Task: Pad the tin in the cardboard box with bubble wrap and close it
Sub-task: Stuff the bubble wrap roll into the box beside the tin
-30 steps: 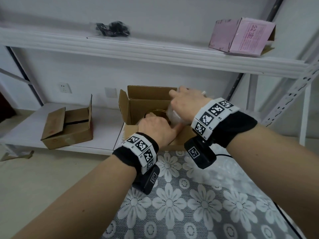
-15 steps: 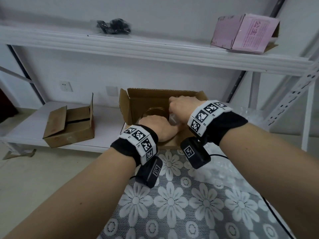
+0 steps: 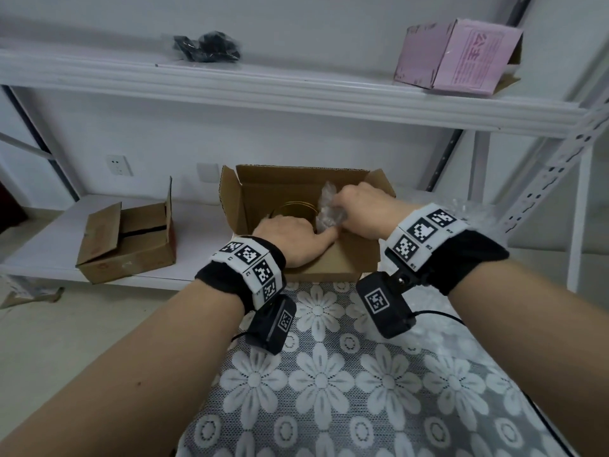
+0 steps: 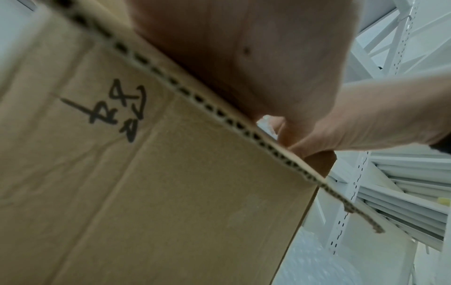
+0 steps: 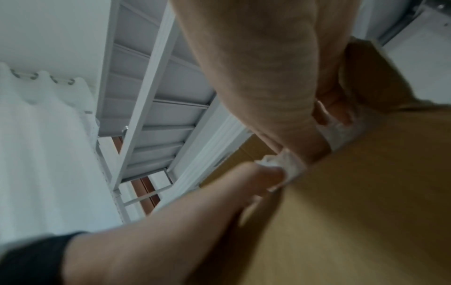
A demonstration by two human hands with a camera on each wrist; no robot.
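Lowered now, right hand [image 3: 362, 211] pinches crinkly bubble wrap [image 3: 328, 209] beside round tin [image 3: 291, 209], left hand [image 3: 293, 237] pinching too.

Left arm: bare forearm reached forward from the lower left, wrist wrapped in a black band with a white strip of square markers and a small black camera slung beneath.
Left hand [image 3: 293, 239]: palm down, knuckles up, fingers bent downward and hidden from the head view; index finger stretched toward the right hand.
Right arm: bare forearm came in from the lower right, with the same black band, marker strip and camera.
Right hand [image 3: 365, 211]: knuckles up, fingers curled and pinching a crumpled wad of bubble wrap [image 3: 328, 209].
Spacing: hands close together, left index tip just beside the right hand.
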